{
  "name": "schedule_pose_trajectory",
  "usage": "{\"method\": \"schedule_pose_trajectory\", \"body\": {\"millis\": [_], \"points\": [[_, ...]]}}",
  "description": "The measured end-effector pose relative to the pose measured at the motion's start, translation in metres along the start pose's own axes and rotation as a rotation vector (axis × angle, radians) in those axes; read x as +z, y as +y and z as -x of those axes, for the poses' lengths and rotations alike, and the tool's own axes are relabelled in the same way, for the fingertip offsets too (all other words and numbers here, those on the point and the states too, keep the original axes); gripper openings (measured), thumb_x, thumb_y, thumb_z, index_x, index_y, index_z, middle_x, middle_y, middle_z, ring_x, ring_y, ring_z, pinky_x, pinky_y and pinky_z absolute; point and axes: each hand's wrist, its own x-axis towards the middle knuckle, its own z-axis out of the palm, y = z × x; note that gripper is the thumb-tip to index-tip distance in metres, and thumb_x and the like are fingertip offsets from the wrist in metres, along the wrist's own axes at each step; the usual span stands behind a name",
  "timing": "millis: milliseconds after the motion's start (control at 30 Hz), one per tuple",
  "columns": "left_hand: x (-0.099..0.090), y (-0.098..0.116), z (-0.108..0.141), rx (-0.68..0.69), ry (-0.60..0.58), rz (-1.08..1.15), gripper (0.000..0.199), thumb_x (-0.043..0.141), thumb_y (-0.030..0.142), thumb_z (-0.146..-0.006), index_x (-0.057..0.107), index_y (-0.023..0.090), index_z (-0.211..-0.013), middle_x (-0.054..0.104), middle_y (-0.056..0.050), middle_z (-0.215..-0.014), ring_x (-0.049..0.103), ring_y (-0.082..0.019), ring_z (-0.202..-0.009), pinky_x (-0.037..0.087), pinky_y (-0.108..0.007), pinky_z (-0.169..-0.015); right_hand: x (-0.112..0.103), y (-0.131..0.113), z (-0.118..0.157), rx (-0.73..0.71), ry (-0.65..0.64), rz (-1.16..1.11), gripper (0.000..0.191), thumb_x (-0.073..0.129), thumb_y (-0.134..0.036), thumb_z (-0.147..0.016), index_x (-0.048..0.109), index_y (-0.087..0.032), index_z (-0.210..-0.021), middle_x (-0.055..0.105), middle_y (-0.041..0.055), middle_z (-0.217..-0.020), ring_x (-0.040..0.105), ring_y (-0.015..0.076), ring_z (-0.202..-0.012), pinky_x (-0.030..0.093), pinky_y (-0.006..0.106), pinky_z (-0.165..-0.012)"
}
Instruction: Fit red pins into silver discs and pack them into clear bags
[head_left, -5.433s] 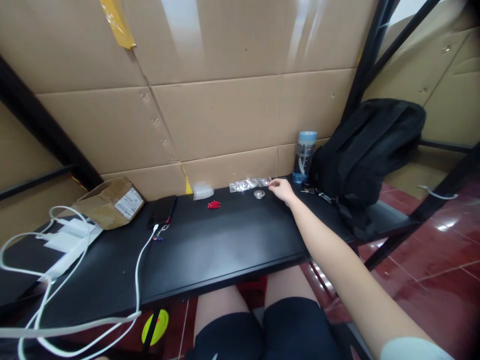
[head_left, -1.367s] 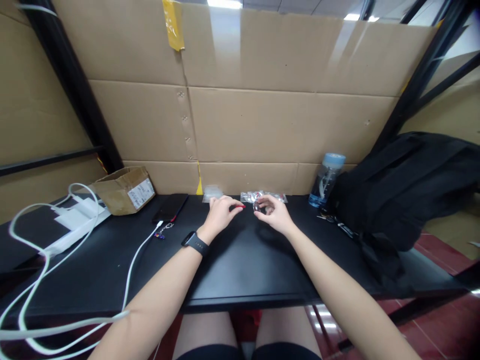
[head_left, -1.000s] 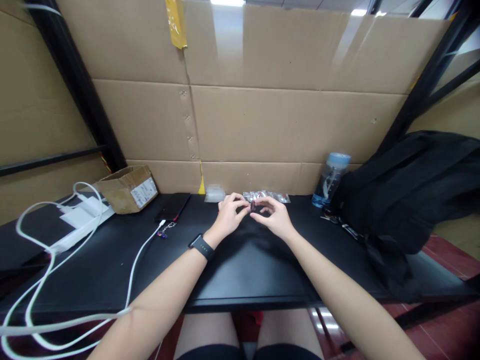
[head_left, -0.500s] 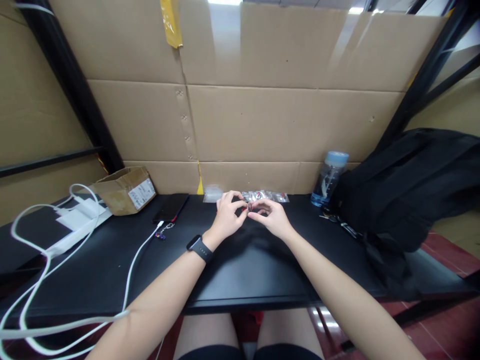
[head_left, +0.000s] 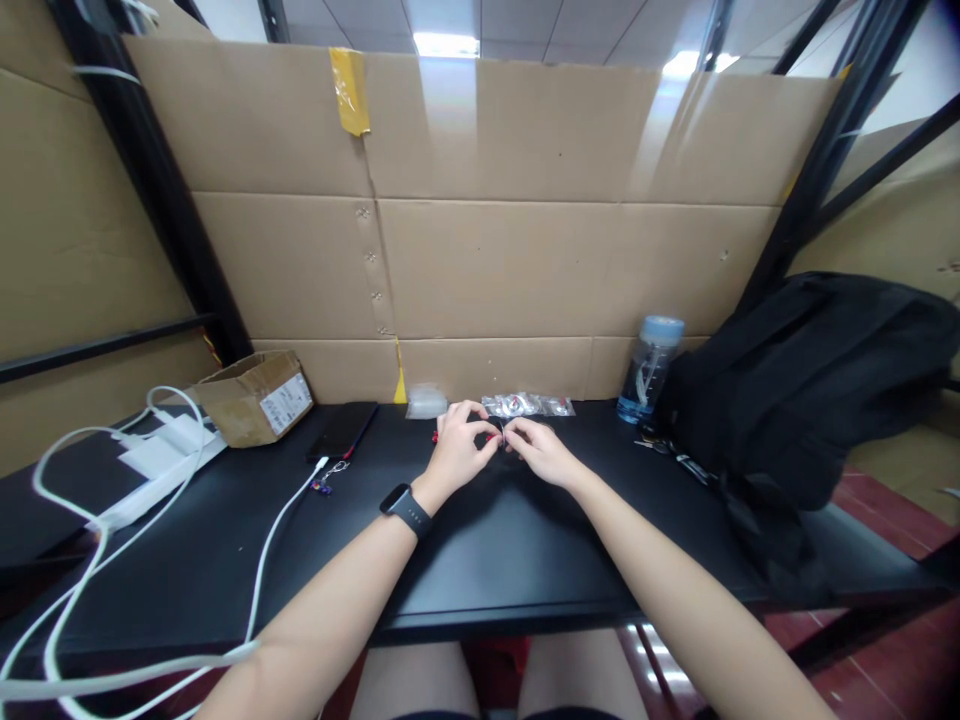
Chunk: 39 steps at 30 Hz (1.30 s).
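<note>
My left hand (head_left: 459,448), with a dark watch (head_left: 406,508) on its wrist, pinches with thumb and index finger above the black table (head_left: 495,570). Facing it, my right hand (head_left: 546,455) is closed in a pinch too, the fingertips of both nearly touching. Between them shows a small, thin, dark, curved piece (head_left: 502,430), too small to name. Bits of red show at the left hand's fingertips and beside its outer edge. Just behind the hands lie clear plastic packets (head_left: 527,405) with small contents and a whitish plastic bag (head_left: 427,402).
On the left are an open cardboard box (head_left: 255,400), a phone (head_left: 342,432) on a white cable, a charm (head_left: 322,487) and a white power strip (head_left: 161,480). To the right stand a water bottle (head_left: 649,370) and black backpack (head_left: 810,390). A cardboard wall (head_left: 510,260) closes the back.
The view has tilted up slightly, so the scene sits lower. My right fingers have drawn closer together around the small piece, and both hands stay at the same spot over the table.
</note>
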Motion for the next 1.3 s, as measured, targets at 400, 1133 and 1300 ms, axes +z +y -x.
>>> {"method": "schedule_pose_trajectory", "body": {"millis": [400,1133,1300], "points": [[0.0,0.006,0.002,-0.009,-0.134,0.066,0.016,0.057,0.031,-0.097,0.071,0.027,-0.103,0.066,-0.004,-0.12,0.055,-0.025,-0.116,0.039,-0.042,-0.099,-0.002,0.007,-0.001,-0.17,0.014,0.178,0.022,0.052,-0.028,-0.098,0.061,-0.02,-0.079,0.063,0.0072,-0.099,0.061,0.0197,-0.091,0.049,0.036,-0.087],[-0.014,-0.047,-0.008,-0.035,-0.247,0.023,0.023,0.058,0.036,-0.098,0.075,0.031,-0.111,0.074,-0.003,-0.115,0.062,-0.024,-0.11,0.042,-0.041,-0.1,-0.039,0.042,-0.002,0.24,0.181,0.527,0.016,0.071,-0.025,-0.085,0.074,-0.024,-0.101,0.068,0.0101,-0.123,0.056,0.0343,-0.125,0.043,0.058,-0.1],[-0.048,-0.095,-0.005,-0.169,-0.234,-0.115,0.013,0.066,0.025,-0.087,0.078,0.029,-0.091,0.077,-0.001,-0.106,0.066,-0.024,-0.105,0.045,-0.038,-0.098,-0.051,0.063,0.001,0.305,0.115,0.535,0.025,0.075,-0.033,-0.082,0.078,-0.027,-0.106,0.074,0.0092,-0.123,0.064,0.0355,-0.118,0.046,0.054,-0.098]]}}
